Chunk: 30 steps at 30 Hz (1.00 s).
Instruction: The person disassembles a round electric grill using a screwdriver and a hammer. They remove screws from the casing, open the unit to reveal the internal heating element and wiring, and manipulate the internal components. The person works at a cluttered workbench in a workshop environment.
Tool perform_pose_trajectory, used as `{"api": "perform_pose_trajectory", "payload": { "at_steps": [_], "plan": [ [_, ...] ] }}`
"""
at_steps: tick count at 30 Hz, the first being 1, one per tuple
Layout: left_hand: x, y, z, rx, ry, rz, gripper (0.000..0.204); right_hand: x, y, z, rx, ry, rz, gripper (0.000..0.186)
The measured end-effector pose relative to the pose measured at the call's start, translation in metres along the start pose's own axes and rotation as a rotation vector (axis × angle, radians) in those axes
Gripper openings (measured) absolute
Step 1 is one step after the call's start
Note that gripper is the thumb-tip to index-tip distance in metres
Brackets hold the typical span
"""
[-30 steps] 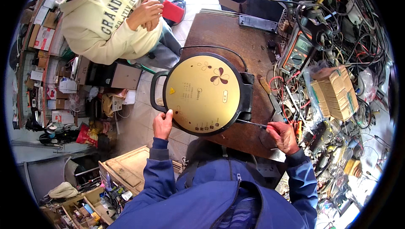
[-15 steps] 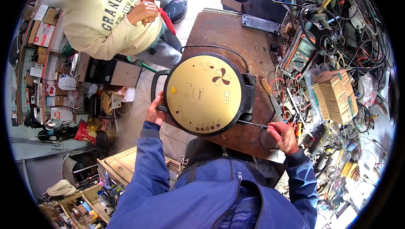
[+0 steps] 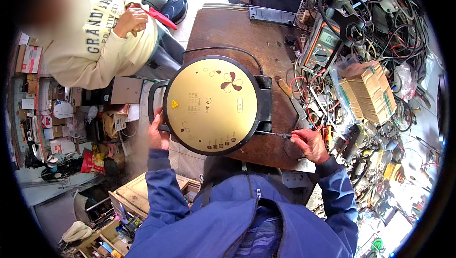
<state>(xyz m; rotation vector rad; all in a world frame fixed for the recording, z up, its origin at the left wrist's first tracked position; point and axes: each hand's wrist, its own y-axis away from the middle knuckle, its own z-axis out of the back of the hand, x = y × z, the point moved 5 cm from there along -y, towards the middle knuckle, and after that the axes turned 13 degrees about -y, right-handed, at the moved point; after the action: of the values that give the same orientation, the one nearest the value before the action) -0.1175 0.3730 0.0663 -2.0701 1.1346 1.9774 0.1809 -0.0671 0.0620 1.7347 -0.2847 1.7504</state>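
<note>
A round electric griddle with a gold lid and flower pattern lies on the brown workbench, its black rim all round. At its left side my left hand is closed on the black loop handle. My right hand is closed around a screwdriver, its red handle mostly hidden in the fingers. The thin screwdriver shaft points left to the lower end of the black hinge block on the griddle's right side. The shaft's very tip is hard to make out.
The brown workbench bears a knife, a multimeter, a torn cardboard box and heaps of cables and parts at right. A black cord runs behind the griddle. Another person stands at upper left, hands together.
The whole view has shifted, so the bench, griddle and other person appear further left. Both my hands keep their holds, and the screwdriver stays at the hinge end.
</note>
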Motion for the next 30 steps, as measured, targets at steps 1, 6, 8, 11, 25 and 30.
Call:
{"api": "perform_pose_trajectory", "payload": {
  "at_steps": [1,6,8,11,25,30],
  "plan": [
    [-0.001,0.001,-0.003,0.002,-0.006,-0.025,0.041,-0.001,0.000,0.000,0.003,-0.008,-0.015,0.020],
    [0.014,0.016,-0.003,0.009,0.203,-0.098,0.053,-0.011,-0.002,0.001,0.011,-0.078,-0.078,0.021],
    [0.034,0.024,-0.005,0.036,0.293,0.007,0.054,-0.016,-0.001,0.001,-0.001,-0.121,-0.090,0.022],
    [0.057,0.050,-0.017,0.124,0.277,0.090,0.052,-0.023,-0.002,0.001,0.000,-0.184,-0.136,0.023],
    [0.080,0.062,-0.047,-0.068,0.255,0.181,0.061,-0.019,-0.012,-0.003,0.138,-0.204,-0.158,0.019],
    [0.068,0.039,-0.016,0.004,0.073,0.150,0.058,-0.014,-0.006,-0.026,0.161,-0.118,-0.093,0.016]
  ]
}}
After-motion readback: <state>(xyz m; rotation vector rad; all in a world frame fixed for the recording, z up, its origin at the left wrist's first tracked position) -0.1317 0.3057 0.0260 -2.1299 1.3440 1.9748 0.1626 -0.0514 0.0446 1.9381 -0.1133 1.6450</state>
